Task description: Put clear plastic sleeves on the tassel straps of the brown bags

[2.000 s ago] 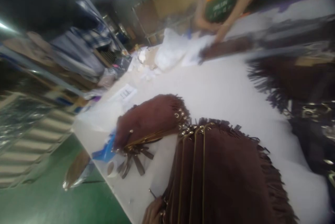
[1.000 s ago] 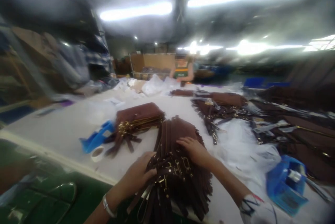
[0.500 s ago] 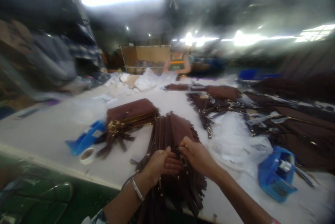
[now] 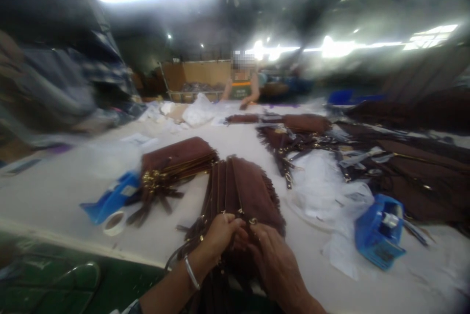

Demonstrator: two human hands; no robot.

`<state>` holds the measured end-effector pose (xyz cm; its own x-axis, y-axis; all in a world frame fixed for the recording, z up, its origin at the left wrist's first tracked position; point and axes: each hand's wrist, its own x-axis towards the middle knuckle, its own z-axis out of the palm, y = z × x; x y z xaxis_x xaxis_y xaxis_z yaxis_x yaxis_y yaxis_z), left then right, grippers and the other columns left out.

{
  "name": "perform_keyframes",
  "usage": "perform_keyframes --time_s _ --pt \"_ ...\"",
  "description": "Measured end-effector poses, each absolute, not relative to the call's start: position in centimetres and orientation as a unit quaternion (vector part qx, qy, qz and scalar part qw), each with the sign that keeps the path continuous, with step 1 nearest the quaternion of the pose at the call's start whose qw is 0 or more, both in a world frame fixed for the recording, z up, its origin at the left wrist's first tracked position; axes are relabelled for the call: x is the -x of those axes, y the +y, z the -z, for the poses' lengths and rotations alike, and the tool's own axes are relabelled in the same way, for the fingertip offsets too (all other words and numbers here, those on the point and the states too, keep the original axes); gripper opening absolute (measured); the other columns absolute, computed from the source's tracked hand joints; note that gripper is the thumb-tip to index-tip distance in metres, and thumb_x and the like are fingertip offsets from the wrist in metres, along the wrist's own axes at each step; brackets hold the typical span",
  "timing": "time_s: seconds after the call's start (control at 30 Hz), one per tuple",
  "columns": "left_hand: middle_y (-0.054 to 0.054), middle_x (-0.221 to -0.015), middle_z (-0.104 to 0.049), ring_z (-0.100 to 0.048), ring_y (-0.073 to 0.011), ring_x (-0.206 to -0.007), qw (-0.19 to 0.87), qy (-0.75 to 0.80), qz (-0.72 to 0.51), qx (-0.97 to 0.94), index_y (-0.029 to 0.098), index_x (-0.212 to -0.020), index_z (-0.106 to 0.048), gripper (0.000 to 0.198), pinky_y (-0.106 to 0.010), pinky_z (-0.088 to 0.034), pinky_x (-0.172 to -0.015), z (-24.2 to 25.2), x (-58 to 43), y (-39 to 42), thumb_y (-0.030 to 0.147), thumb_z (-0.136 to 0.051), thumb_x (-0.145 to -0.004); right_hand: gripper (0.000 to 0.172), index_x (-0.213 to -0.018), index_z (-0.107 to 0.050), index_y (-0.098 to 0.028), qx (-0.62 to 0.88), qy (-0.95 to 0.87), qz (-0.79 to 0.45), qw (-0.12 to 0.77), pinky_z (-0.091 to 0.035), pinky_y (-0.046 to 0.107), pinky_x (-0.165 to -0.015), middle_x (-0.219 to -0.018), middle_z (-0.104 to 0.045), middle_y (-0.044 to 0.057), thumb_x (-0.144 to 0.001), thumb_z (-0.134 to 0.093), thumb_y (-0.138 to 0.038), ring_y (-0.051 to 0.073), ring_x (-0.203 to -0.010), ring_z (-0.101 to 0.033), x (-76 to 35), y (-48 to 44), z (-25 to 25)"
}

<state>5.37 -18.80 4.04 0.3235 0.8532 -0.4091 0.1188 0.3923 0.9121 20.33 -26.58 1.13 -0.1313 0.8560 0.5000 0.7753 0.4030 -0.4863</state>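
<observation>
Directly ahead of me, a stack of brown fringed pouches [image 4: 253, 184] lies at the table's front edge, with gold zip pulls and rings along the near side. My left hand [image 4: 223, 233] is closed at that near edge, its fingers pinched beside a gold zip end. My right hand [image 4: 277, 255] is closed over the near edge of the top pouch, fingertips by a gold ring; its thumb is partly hidden. Dark straps and fringe hang below both hands. To the left lies another stack of brown pouches [image 4: 179, 155] with gold fittings and tassels.
A blue tape dispenser [image 4: 112, 199] and a white tape roll [image 4: 114, 223] lie at left. White plastic wrap [image 4: 326, 191], a blue box-like holder [image 4: 380, 235] and more brown bags [image 4: 422, 177] lie at right. A person [image 4: 241, 88] is at the table's far side.
My right hand has moved down and turned over the pouch's near edge. My left hand has shifted slightly, its fingers now pinched. The view has swung a little right.
</observation>
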Motion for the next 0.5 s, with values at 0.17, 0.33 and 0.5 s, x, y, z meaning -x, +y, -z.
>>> perform_keyframes --time_s 0.17,0.33,0.5 --pt "0.010 -0.047 -0.042 -0.038 -0.0063 -0.033 0.654 0.515 -0.240 -0.499 0.017 -0.083 -0.055 0.038 -0.016 -0.022 -0.034 -4.6 -5.7 -19.5 0.053 -0.058 -0.072 0.067 -0.145 -0.028 -0.026 0.597 -0.727 -0.085 0.328 -0.045 0.048 -0.101 -0.137 -0.049 0.010 -0.085 -0.054 -0.011 0.028 -0.122 -0.048 -21.6 -27.3 2.2" --pt "0.012 -0.038 -0.031 -0.020 -0.0063 -0.031 0.648 0.535 -0.173 -0.514 0.020 -0.079 -0.054 0.063 -0.018 -0.010 -0.034 -3.2 -5.0 -18.9 0.079 -0.056 -0.058 0.067 -0.143 -0.033 -0.026 0.615 -0.714 -0.089 0.323 -0.045 0.044 -0.098 -0.133 -0.053 0.007 -0.081 -0.051 -0.008 0.027 -0.116 -0.049 -21.8 -27.5 1.6" --pt "0.008 -0.043 -0.032 -0.027 -0.0103 -0.038 0.565 0.547 -0.212 -0.580 0.022 -0.074 -0.057 0.056 -0.021 -0.016 -0.036 -2.3 -4.3 -19.3 0.077 -0.052 -0.068 0.033 -0.118 -0.056 -0.023 0.675 -0.618 -0.118 0.385 -0.048 0.040 -0.091 -0.110 -0.061 0.007 -0.086 -0.056 -0.031 0.024 -0.104 -0.056 -23.2 -25.5 -0.9"
